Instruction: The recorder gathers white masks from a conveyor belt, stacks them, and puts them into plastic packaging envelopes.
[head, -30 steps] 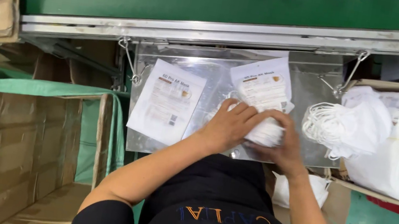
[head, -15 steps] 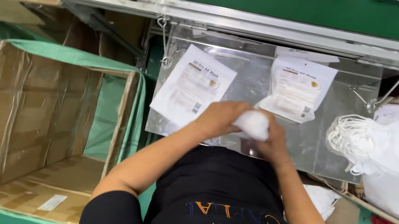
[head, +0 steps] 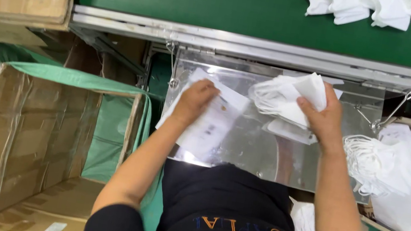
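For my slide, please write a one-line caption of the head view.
Left hand rests on a flat packet while right hand holds folded white masks over a clear tray.

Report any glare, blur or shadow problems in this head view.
Head view: even overhead light, no hard shadows; glare streaks the clear tray; left hand and its printed packet are slightly motion-blurred; right hand and white masks read sharper; mask folds wash out.

Glossy clear plastic tray [head: 244, 150] — matt cardboard box [head: 31, 125]
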